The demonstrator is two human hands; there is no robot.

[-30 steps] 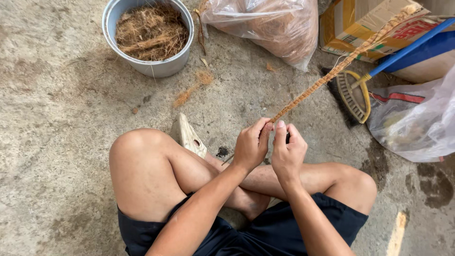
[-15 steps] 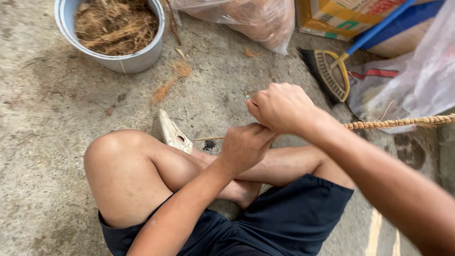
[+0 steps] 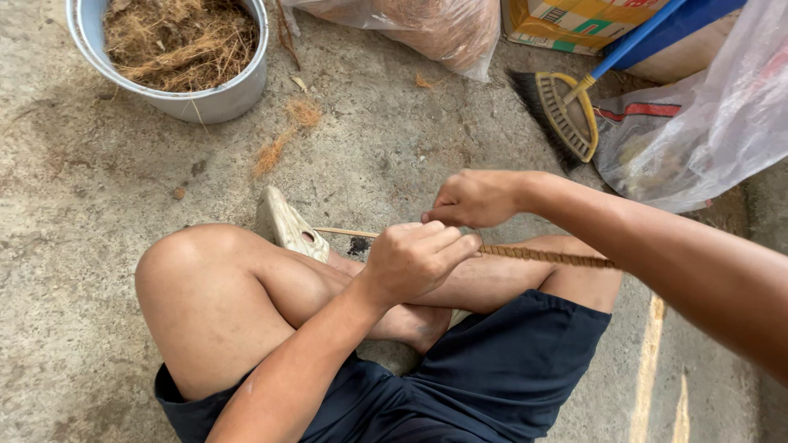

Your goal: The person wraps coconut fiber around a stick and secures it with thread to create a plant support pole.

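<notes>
from up here i look down on crossed bare legs in dark shorts [image 3: 501,369] on a concrete floor [image 3: 74,213]. my left hand [image 3: 414,258] is curled into a closed fist around a twisted fibre rope [image 3: 546,257], its fingers [image 3: 447,238] wrapped over the strand just above the left knee. my right hand [image 3: 472,198] sits just beside it, a little farther out, fingers pinched shut; it seems to nip the same strand where the two hands meet, though the left fist hides the exact contact. the plaited part of the rope runs from the hands toward the right, across the right thigh and under the right forearm. a thin untwisted strand [image 3: 345,233] leads the other way, toward a pale sandal [image 3: 287,226] lying by the left knee. well apart, at the top left, a grey metal basin [image 3: 205,102] holds loose brown fibre [image 3: 176,41]. a few tufts of fibre [image 3: 283,135] lie on the floor near it. a clear plastic bag [image 3: 443,33] of fibre, a yellow-headed broom [image 3: 566,115] with a blue handle, and another plastic bag [image 3: 698,131] sit along the top and right.
</notes>
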